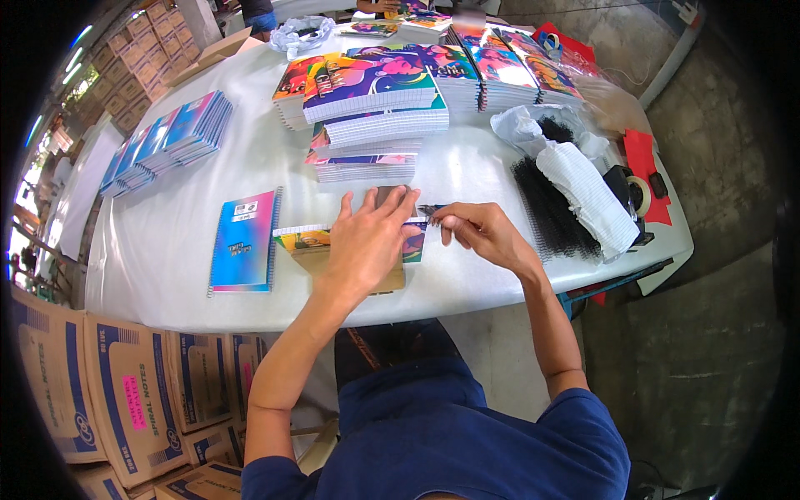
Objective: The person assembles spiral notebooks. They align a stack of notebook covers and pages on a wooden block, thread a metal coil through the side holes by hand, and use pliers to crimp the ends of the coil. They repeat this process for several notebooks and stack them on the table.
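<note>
One notebook block (310, 242) is pressed flat by the spread left hand (367, 242); a black coil (427, 210) is pinched by the right hand (483, 233). Several bound notebooks (167, 137) are stacked; many unbound blocks (375, 108) remain.

**Open lane on the left, clutter on the right**

Bare table (167, 242) lies left of the blue notebook (244, 242). Ahead, notebook stacks (375, 117) wall off the far side. To the right, black coils (550, 208) and white sheets (587, 196) crowd the edge.
</note>
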